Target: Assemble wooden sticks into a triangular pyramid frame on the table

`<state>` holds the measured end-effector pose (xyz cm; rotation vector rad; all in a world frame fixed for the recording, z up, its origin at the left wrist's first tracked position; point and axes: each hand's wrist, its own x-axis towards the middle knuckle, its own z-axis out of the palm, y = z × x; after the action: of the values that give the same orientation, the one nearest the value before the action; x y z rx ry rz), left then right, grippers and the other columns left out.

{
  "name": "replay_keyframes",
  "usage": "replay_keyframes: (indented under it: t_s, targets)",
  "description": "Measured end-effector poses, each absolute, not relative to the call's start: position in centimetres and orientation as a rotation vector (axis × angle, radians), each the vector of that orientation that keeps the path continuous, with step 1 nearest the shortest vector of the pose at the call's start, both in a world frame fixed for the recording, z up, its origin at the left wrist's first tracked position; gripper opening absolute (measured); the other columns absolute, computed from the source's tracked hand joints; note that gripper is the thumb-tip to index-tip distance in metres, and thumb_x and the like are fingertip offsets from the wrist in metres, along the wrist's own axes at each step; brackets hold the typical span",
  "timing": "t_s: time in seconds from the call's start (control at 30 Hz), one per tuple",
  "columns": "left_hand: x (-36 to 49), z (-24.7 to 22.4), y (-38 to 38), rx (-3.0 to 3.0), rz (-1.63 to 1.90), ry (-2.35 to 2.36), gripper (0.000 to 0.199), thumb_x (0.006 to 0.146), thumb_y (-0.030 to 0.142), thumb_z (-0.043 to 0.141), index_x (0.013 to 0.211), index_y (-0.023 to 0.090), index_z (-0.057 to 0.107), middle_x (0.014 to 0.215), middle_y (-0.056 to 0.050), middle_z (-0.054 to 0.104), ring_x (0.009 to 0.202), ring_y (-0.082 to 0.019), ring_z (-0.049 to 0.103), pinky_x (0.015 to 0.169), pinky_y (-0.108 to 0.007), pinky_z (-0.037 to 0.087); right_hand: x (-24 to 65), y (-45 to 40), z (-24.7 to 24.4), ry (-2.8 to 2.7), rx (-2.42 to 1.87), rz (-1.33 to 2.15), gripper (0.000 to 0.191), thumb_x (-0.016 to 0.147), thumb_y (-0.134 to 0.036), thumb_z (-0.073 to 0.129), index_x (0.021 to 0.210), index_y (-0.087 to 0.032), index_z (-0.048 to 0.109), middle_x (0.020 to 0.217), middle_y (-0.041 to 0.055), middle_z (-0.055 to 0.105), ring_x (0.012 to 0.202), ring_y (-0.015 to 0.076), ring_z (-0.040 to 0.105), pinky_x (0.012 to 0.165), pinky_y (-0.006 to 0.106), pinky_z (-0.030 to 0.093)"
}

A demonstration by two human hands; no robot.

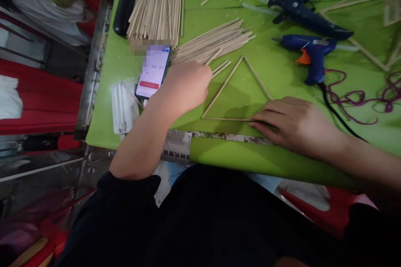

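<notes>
A triangle of thin wooden sticks (pixel 222 87) lies on the green tabletop, one corner pointing away from me. My right hand (pixel 291 123) pinches its right corner between thumb and fingers, covering that joint. My left hand (pixel 189 83) is closed in a fist left of the triangle, by a slanted bundle of sticks (pixel 216 39). Short stick ends (pixel 222 69) show just past its knuckles; what its fingers hold, if anything, is hidden. Beyond my right hand lies a blue glue gun (pixel 308 52) with an orange trigger.
Dark blue cutters (pixel 308 12) lie behind the glue gun. Purple string (pixel 360 96) and a black cable are at right. A lit phone (pixel 153 71), a white power strip or case (pixel 120 108), a black case (pixel 123 14) and a large stick pile (pixel 158 6) occupy the left.
</notes>
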<state>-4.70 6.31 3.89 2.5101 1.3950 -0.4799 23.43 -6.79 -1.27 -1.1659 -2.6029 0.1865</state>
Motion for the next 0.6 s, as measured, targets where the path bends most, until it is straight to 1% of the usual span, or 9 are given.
replay_keyframes:
  t_s: [0.1, 0.2, 0.23, 0.3, 0.4, 0.43, 0.5, 0.53, 0.6]
  targets:
    - [-5.0, 3.7, 6.6, 2.514, -0.486, 1.448, 0.030, 0.106, 0.026, 0.057, 0.119, 0.021, 0.084, 0.097, -0.012, 0.077, 0.096, -0.030, 0.074, 0.088, -0.041, 0.058, 24.5, -6.5, -0.1, -2.607, -1.229, 0.146, 0.022, 0.114, -0.040, 0.063, 0.108, -0.023, 0.076, 0.101, 0.0054, 0.079, 0.087, 0.0248, 0.075, 0.072, 0.042, 0.051]
    - [-4.9, 3.8, 6.4, 2.515, -0.471, 1.423, 0.035, 0.108, 0.027, 0.053, 0.126, 0.023, 0.083, 0.102, -0.011, 0.078, 0.096, -0.031, 0.074, 0.089, -0.043, 0.058, 27.7, -6.0, 0.7, -2.556, -1.487, 0.077, 0.044, 0.115, -0.062, 0.050, 0.119, -0.027, 0.075, 0.110, 0.0062, 0.082, 0.089, 0.0292, 0.076, 0.062, 0.042, 0.045]
    - [-4.8, 3.9, 6.3, 2.517, -0.468, 1.403, 0.038, 0.108, 0.027, 0.051, 0.131, 0.024, 0.081, 0.103, -0.011, 0.079, 0.097, -0.031, 0.074, 0.090, -0.043, 0.058, 29.2, -5.8, 0.7, -2.546, -1.580, 0.088, 0.053, 0.114, -0.073, 0.043, 0.119, -0.030, 0.075, 0.111, 0.0059, 0.082, 0.085, 0.0293, 0.075, 0.060, 0.042, 0.044]
    - [-4.5, 4.1, 6.0, 2.517, -0.469, 1.361, 0.043, 0.109, 0.027, 0.048, 0.140, 0.025, 0.078, 0.102, -0.010, 0.078, 0.097, -0.031, 0.074, 0.090, -0.043, 0.058, 32.1, -5.7, 0.4, -2.598, -1.707, 0.116, 0.068, 0.108, -0.089, 0.031, 0.127, -0.040, 0.074, 0.103, 0.0049, 0.083, 0.067, 0.0259, 0.067, 0.054, 0.041, 0.039]
    - [-4.1, 4.3, 5.5, 2.503, -0.481, 1.341, 0.046, 0.110, 0.028, 0.045, 0.142, 0.023, 0.077, 0.095, -0.011, 0.076, 0.097, -0.031, 0.074, 0.088, -0.042, 0.058, 34.7, -6.2, -0.2, -2.689, -1.750, 0.172, 0.072, 0.102, -0.094, 0.039, 0.148, -0.045, 0.065, 0.118, 0.0052, 0.084, 0.068, 0.0282, 0.070, 0.053, 0.041, 0.039]
    - [-4.0, 4.3, 5.4, 2.500, -0.478, 1.340, 0.046, 0.109, 0.029, 0.045, 0.140, 0.022, 0.077, 0.093, -0.011, 0.075, 0.096, -0.032, 0.074, 0.087, -0.043, 0.058, 34.8, -6.5, -0.3, -2.691, -1.752, 0.194, 0.068, 0.101, -0.092, 0.046, 0.145, -0.043, 0.067, 0.115, 0.0060, 0.084, 0.067, 0.0281, 0.069, 0.053, 0.041, 0.037]
    - [-3.9, 4.2, 5.3, 2.500, -0.448, 1.328, 0.044, 0.110, 0.032, 0.045, 0.136, 0.020, 0.079, 0.090, -0.012, 0.074, 0.094, -0.033, 0.074, 0.084, -0.044, 0.057, 34.0, -6.7, -0.3, -2.671, -1.753, 0.278, 0.053, 0.101, -0.083, 0.061, 0.124, -0.038, 0.076, 0.095, 0.0062, 0.082, 0.059, 0.0248, 0.064, 0.053, 0.040, 0.033]
    - [-3.9, 4.1, 5.3, 2.501, -0.424, 1.319, 0.043, 0.110, 0.034, 0.046, 0.135, 0.021, 0.079, 0.090, -0.012, 0.074, 0.094, -0.034, 0.074, 0.084, -0.044, 0.057, 33.3, -6.7, -0.2, -2.659, -1.744, 0.338, 0.046, 0.100, -0.078, 0.068, 0.111, -0.035, 0.078, 0.082, 0.0053, 0.078, 0.054, 0.0224, 0.059, 0.053, 0.039, 0.030]
    - [-3.8, 4.0, 5.2, 2.502, -0.379, 1.306, 0.042, 0.111, 0.038, 0.048, 0.134, 0.021, 0.079, 0.090, -0.013, 0.074, 0.095, -0.034, 0.074, 0.084, -0.044, 0.057, 31.9, -6.1, -0.1, -2.635, -1.726, 0.473, 0.037, 0.101, -0.067, 0.075, 0.097, -0.031, 0.079, 0.072, 0.0041, 0.074, 0.053, 0.0199, 0.056, 0.055, 0.038, 0.030]
